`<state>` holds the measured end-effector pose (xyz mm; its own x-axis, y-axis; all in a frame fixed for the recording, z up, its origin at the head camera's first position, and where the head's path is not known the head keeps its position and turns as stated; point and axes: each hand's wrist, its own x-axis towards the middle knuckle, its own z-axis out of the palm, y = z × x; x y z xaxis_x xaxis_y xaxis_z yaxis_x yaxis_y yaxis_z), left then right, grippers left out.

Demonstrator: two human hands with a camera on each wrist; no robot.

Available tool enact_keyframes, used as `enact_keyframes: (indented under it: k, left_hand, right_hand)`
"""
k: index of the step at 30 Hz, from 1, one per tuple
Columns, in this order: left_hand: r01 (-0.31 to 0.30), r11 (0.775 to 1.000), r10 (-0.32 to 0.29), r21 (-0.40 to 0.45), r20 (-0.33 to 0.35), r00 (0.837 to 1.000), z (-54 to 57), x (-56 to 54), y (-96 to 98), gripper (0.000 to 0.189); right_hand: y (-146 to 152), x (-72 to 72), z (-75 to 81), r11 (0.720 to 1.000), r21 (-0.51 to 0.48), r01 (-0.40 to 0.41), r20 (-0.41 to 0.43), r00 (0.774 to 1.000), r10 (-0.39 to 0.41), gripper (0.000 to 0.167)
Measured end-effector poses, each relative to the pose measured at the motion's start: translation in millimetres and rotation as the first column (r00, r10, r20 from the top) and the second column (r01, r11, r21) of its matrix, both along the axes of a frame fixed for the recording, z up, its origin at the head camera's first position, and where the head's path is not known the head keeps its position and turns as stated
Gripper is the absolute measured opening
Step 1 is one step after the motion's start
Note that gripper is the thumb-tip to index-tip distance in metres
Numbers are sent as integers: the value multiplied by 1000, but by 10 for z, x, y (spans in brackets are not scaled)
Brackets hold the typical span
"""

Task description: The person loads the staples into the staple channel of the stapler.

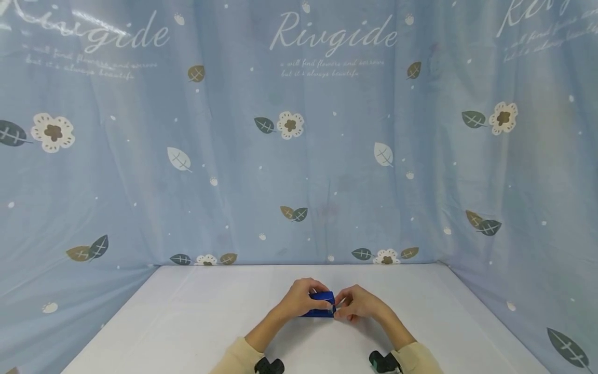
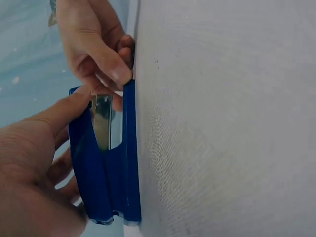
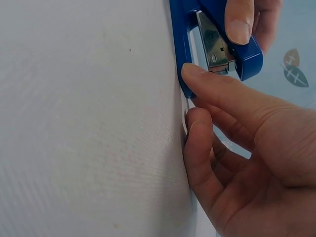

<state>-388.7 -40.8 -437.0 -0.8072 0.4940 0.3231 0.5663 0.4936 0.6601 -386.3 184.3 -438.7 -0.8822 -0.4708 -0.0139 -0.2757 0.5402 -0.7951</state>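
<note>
A blue stapler stands upright on the white table, its top arm raised from its base. The metal staple magazine shows between arm and base in both wrist views. My left hand grips the top arm, thumb on the near side near the front end, fingers round the far side. At the front end, my right hand pinches the tip of the base, with its thumb on the near side. Its index finger is partly hidden behind the stapler.
The white table runs back to a blue curtain printed with leaves, flowers and writing, which hangs behind and on both sides. Black wrist cameras sit by both cream sleeves.
</note>
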Motion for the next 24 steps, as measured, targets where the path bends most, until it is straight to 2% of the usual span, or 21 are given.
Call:
enact_keyframes:
  k: [6,11,14,20,24]
  left_hand:
    - [-28,998,28,-50,-10,1000,-16,80,-28,33]
    - [-20,998,20,-52,-13,1000,3,88,-48,35]
    - [-42,995,42,-96,-6,999,21,102,-59,37]
    - [-76,966,88,-246,38,995,88,209,-138,51]
    - [-130,939,136,-319,-1,991,144,285,-330,64]
  right_hand:
    - [-27,38,-22,1000,-10,-18,11,1000,18,26]
    - [-34,61,16,1000,-11,-17,11,1000,18,27]
    - [-38,58,16,1000,-6,-19,3,1000,19,27]
    - [-13,94,-22,999,34,-6,-17,1000,7,28]
    - [28,169,39,995,96,26,-61,998,-21,39]
